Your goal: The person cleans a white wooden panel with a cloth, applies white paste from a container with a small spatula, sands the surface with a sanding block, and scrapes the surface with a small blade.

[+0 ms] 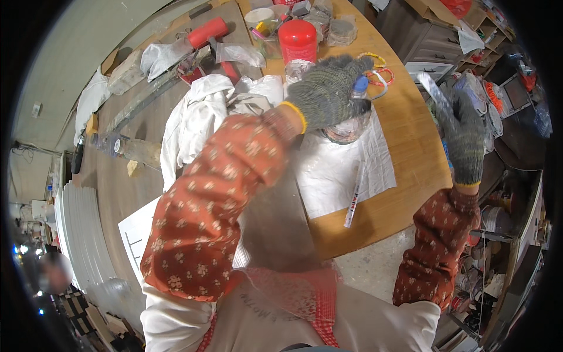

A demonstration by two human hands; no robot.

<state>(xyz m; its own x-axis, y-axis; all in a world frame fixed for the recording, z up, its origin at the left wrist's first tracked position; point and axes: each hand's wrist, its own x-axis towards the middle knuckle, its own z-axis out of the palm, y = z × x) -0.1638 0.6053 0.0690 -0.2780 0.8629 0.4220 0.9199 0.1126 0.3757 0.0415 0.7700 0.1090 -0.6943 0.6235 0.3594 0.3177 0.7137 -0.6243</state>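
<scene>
My left hand (328, 94), in a grey knit glove with a yellow cuff, is curled above the table. A blue-capped bottle (360, 85) shows between its thumb and fingers; the glove hides most of the bottle. Just below the hand stands a clear round jar (345, 132) on a white cloth (328, 182). Off the table's right edge, my gloved right hand (466, 138) is closed around a slim, pale, shiny object (434, 91) with a white end. Motion blurs that object, so its kind is unclear. A white paint marker (354, 196) lies on the cloth.
A red lidded canister (298, 41) and a tub of pens (267, 38) stand at the back. Coloured cord loops (381, 76) lie beyond the left hand. White crumpled cloth (196, 117), a red cylinder (208, 32) and a plastic bottle (141, 149) occupy the left side. Cluttered shelves (498, 229) flank the right.
</scene>
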